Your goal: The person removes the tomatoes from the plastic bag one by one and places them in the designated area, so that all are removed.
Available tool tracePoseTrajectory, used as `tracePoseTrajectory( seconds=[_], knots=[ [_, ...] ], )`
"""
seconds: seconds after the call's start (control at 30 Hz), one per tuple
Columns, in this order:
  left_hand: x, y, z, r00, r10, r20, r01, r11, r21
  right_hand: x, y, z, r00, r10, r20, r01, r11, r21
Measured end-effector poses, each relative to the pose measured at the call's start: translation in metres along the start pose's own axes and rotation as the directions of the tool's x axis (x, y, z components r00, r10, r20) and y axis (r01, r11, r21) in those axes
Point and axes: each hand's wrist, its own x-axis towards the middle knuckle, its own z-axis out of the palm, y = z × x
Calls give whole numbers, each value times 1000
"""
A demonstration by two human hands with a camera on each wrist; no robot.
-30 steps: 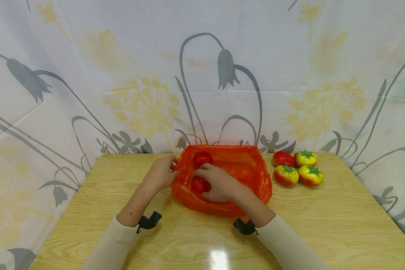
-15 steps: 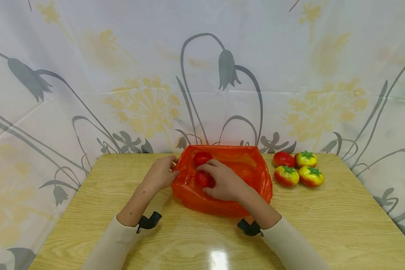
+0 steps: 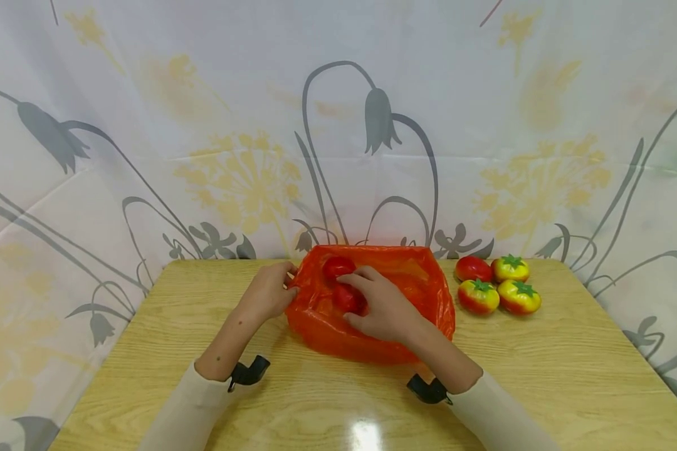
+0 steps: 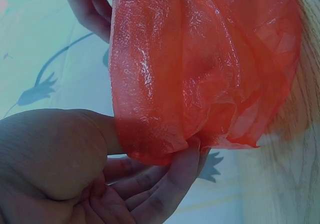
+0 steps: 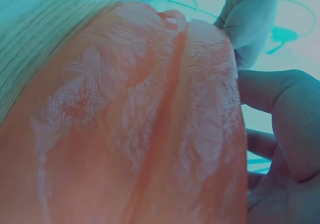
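Note:
An orange-red plastic bag (image 3: 367, 347) lies on the table with its mouth spread toward me. My left hand (image 3: 267, 291) pinches its left edge; in the left wrist view, thumb and fingers close on the film. Inside the bag at the left are two smooth red fruits, their exact kind unclear. The nearer red fruit (image 3: 347, 299) is between the thumb and curled fingers of my right hand (image 3: 383, 307), which holds it and partly hides it. Just behind it sits the farther red fruit (image 3: 338, 267). The right wrist view mostly shows the bag's outer side (image 5: 125, 114).
Right of the bag, a group of fruit stands on the wooden table (image 3: 541, 376): a plain red fruit (image 3: 473, 269) and yellow-red, green-leaved ones, such as the front yellow-red fruit (image 3: 478, 297). A flower-patterned cloth (image 3: 248, 94) hangs behind.
My right hand has shifted a little to the right inside the bag, and the nearer red fruit has moved right with it. The left hand keeps its place on the bag edge.

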Motion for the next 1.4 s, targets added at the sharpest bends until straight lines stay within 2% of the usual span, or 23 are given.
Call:
tracePoseTrajectory(
  seconds=[0.27,0.7,1.03,1.4],
  knots=[
    [0,0,0,1000,2,2,-2,1000,5,-14,0,-8,998,-5,-66,8,999,50],
    [2,1,1,1000,0,5,0,1000,-4,-33,7,-18,986,-55,-159,61,998,28],
    [2,0,2,1000,3,2,-3,1000,-9,-46,12,-23,973,-49,-226,63,997,54],
    [-1,0,1,1000,8,3,-8,1000,-2,-62,18,-30,965,-17,-260,36,997,66]
  ],
)
